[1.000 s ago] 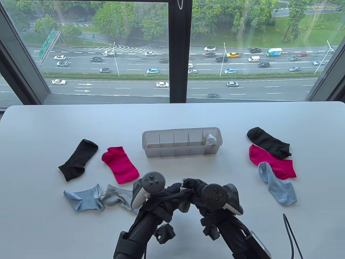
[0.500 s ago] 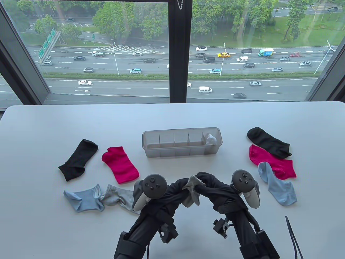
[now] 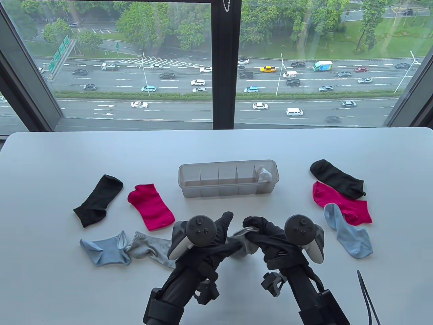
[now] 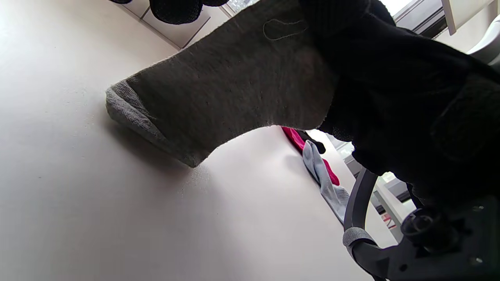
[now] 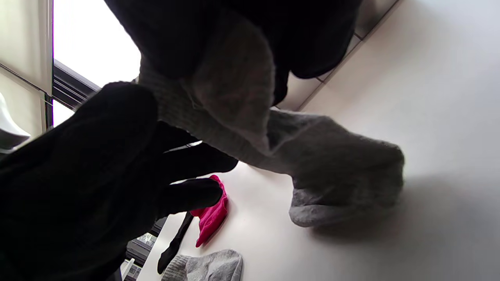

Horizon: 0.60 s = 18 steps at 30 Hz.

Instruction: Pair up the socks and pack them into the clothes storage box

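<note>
Both hands meet over the near middle of the table, working on a grey sock held between them. The right hand has its fingers curled round the sock's cuff, which bunches at its fingertips, while the toe end hangs down and just brushes the tabletop in the wrist views. The left hand is close against the sock with one finger stretched forward; whether it pinches the fabric is hard to tell, as its own wrist camera shows only the sock draped in front of it. A second grey sock lies just left of the hands, touching a light blue one. The clothes storage box stands beyond the hands, with one pale bundle in its rightmost compartment. To do this well, I would keep the cuff firmly gripped, fetch the matching grey sock, lay the two flush, roll them tight, then drop the bundle into the next free compartment
</note>
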Available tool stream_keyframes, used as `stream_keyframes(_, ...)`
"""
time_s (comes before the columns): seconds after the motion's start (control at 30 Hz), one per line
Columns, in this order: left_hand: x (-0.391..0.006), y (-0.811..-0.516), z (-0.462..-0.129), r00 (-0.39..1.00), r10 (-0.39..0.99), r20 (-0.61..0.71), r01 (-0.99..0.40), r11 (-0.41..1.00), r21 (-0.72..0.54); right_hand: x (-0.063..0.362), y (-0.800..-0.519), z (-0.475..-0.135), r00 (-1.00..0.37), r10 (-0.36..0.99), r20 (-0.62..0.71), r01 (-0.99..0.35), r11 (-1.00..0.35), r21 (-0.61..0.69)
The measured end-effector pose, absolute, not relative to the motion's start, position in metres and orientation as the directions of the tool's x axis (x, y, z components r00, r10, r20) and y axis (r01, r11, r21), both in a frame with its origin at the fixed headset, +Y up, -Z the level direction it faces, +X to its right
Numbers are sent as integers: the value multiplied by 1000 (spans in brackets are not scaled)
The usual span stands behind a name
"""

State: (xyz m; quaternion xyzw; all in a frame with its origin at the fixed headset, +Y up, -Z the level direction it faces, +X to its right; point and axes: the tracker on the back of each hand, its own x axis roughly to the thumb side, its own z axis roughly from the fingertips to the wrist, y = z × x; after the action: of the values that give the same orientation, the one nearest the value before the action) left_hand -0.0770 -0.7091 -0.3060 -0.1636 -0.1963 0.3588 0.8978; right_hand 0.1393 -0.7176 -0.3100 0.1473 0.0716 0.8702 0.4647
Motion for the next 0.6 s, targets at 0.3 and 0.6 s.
stream_keyframes(0.3, -81, -708, -310, 496, 858, 134, -697, 486, -527, 154, -715, -306, -430, 893, 136, -884, -447, 139)
stream_keyframes(0.6, -64, -736, -306, 919, 271, 287, -143, 907, -397, 150, -748, -312, -875, 460, 151, -430, -882, 193)
